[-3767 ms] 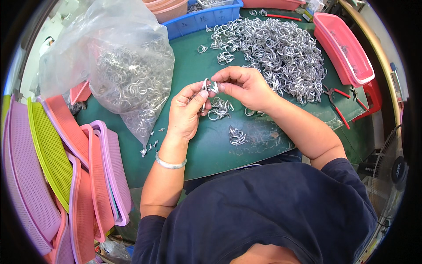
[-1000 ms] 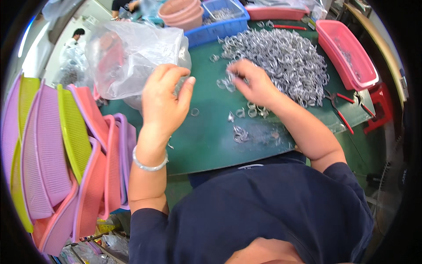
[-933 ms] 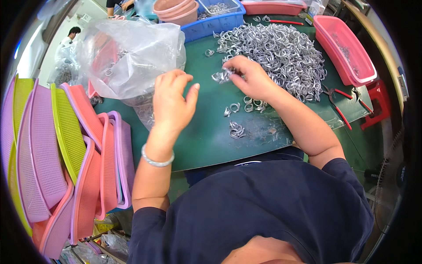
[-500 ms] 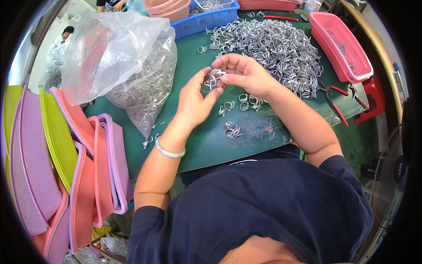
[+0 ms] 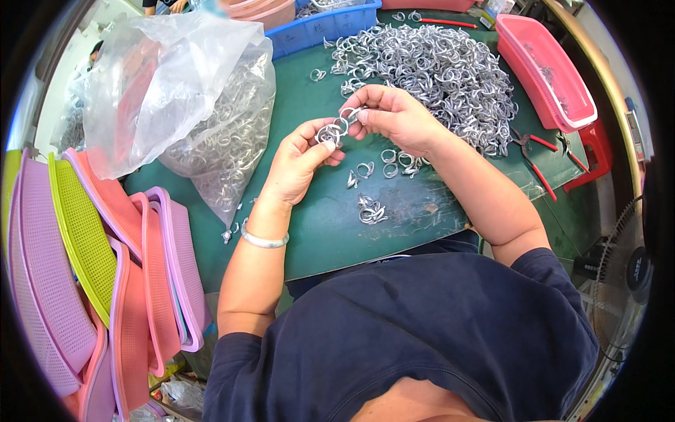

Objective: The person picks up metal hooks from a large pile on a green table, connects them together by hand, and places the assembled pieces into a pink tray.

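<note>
My left hand (image 5: 299, 163) pinches a small silver metal ring (image 5: 328, 133) between thumb and fingers above the green table (image 5: 316, 232). My right hand (image 5: 395, 117) holds another silver ring (image 5: 348, 114) right beside it, the two rings touching or nearly so. A few loose rings (image 5: 390, 163) lie on the table under my hands, and a small cluster (image 5: 370, 209) sits closer to me. A big heap of the same rings (image 5: 436, 70) spreads behind my right hand.
A clear plastic bag (image 5: 197, 105) holding more rings stands at the left. Stacked pink, purple and green mesh trays (image 5: 91, 281) lean at the far left. A pink tray (image 5: 545, 70), red-handled pliers (image 5: 538, 158) and a blue bin (image 5: 316, 28) border the table.
My left hand came back from the plastic bag at the left to meet my right hand over the table. Both hands now hold rings together.
</note>
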### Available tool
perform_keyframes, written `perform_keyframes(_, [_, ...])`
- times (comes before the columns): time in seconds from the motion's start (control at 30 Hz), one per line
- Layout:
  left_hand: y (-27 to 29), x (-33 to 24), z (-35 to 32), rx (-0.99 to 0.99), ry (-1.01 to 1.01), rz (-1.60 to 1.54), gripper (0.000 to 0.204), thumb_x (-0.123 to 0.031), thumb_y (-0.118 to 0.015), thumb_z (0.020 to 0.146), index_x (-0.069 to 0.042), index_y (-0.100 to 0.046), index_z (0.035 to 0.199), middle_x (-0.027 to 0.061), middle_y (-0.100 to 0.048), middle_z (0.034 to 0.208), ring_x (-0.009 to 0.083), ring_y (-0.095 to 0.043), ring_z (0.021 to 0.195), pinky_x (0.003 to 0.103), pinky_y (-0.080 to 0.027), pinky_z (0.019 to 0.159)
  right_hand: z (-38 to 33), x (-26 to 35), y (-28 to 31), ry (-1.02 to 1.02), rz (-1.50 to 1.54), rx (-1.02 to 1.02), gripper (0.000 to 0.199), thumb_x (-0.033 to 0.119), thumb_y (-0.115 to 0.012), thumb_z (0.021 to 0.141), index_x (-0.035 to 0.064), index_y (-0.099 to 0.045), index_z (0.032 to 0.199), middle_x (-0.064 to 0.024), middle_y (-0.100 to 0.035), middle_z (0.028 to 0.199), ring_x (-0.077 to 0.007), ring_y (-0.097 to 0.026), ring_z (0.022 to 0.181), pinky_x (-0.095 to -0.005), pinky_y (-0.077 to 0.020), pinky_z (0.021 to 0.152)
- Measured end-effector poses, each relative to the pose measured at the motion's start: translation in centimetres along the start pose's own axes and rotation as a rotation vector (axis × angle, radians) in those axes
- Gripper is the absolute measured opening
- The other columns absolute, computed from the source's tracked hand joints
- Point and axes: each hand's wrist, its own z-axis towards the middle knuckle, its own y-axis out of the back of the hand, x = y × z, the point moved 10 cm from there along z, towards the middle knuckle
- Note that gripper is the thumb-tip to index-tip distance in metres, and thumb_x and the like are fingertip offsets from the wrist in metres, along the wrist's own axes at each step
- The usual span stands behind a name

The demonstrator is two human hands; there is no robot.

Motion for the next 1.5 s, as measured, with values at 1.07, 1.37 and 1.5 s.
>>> perform_keyframes(1.07, [1.6, -0.8, -0.2, -0.200, -0.257, 0.250, 0.014, -0.001, -0.058, 0.077, 0.000, -0.054, 0.091, 0.0034, -0.056, 0.078, 0.0069, -0.052, 0.066, 0.019, -0.043, 0.058, -0.4, 0.4, -0.1, 0.142, -0.439, -0.121, 0.011, -0.001, -0.052, 0.074, 0.0036, -0.052, 0.084, 0.0025, -0.048, 0.078, -0.0034, -0.043, 0.069, -0.0181, -0.0364, 0.058])
perform_keyframes(1.37, [0.1, 0.4, -0.1, -0.077, -0.051, 0.186, 0.015, -0.011, -0.058, 0.082, -0.001, -0.055, 0.093, 0.0044, -0.059, 0.081, 0.0102, -0.055, 0.068, 0.021, -0.044, 0.059, -1.4, 3.6, -1.0, 0.518, -0.512, -0.176, 0.013, -0.002, -0.053, 0.072, 0.0028, -0.053, 0.083, -0.0017, -0.051, 0.080, -0.0086, -0.048, 0.069, -0.0218, -0.0398, 0.059])
perform_keyframes(1.5, [0.5, -0.2, -0.1, -0.110, -0.134, 0.185, 0.014, -0.009, -0.059, 0.081, -0.001, -0.056, 0.092, 0.0053, -0.060, 0.082, 0.0111, -0.057, 0.071, 0.022, -0.046, 0.062, -1.8, 4.1, -1.9, 0.607, -0.631, -0.154, 0.014, -0.004, -0.054, 0.070, 0.0032, -0.053, 0.082, -0.0042, -0.052, 0.077, -0.0127, -0.051, 0.065, -0.0246, -0.0421, 0.055])
